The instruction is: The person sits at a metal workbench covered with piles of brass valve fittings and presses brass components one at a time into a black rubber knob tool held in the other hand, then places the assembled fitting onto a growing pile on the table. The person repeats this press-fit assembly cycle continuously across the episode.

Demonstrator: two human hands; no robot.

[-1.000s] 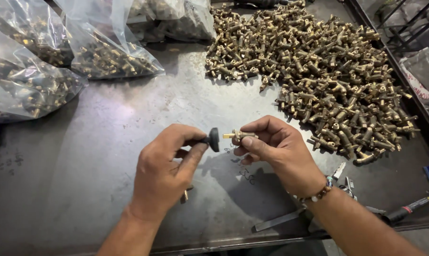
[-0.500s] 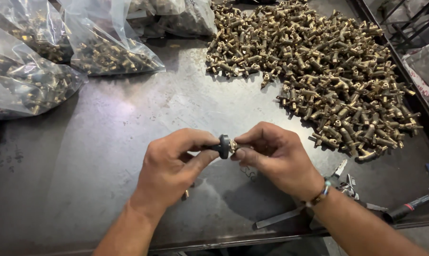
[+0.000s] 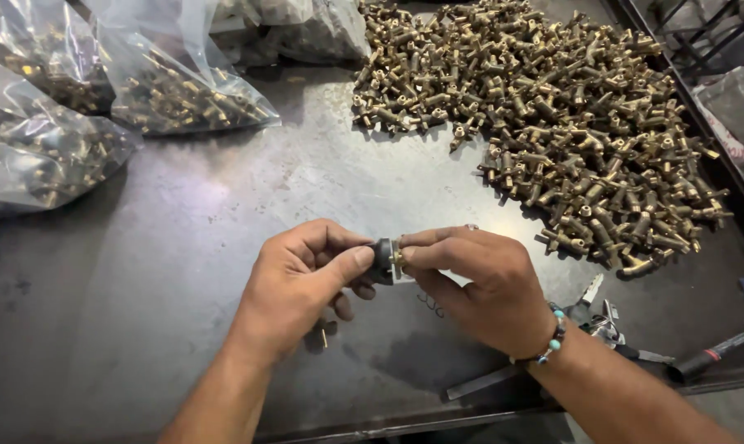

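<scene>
A: Bench, midday. Left hand (image 3: 302, 284) and right hand (image 3: 479, 284) meet just in front of the heap of brass fittings (image 3: 553, 123), down-slope of its near edge. Between them, a small dark round knob (image 3: 381, 261) and a brass piece (image 3: 397, 260).

B: Who has which?

A: Left thumb and forefinger are pinched on the knob. Right fingertips are closed tight round the brass piece, most of it hidden under them. The two parts touch, or nearly; I can't tell if they're joined.

B: How would it handle?

A: My guess: rigid, small, dense for its size. Brass likely slick if oily, and easy to drop. Best held as now, by the knob's rim on one side and the brass body on the other, fingertips only.

B: Orientation?

A: Long axis runs hand to hand, roughly parallel to the heap's near edge. Knob end points away from the heap's bulk, brass end toward the right wrist side.

B: Anything else near?

A: Clear bags of parts (image 3: 174, 90) left of the heap. A few hand tools (image 3: 610, 325) on the metal table (image 3: 224, 214) below the heap's near corner, by the right wrist.
</scene>
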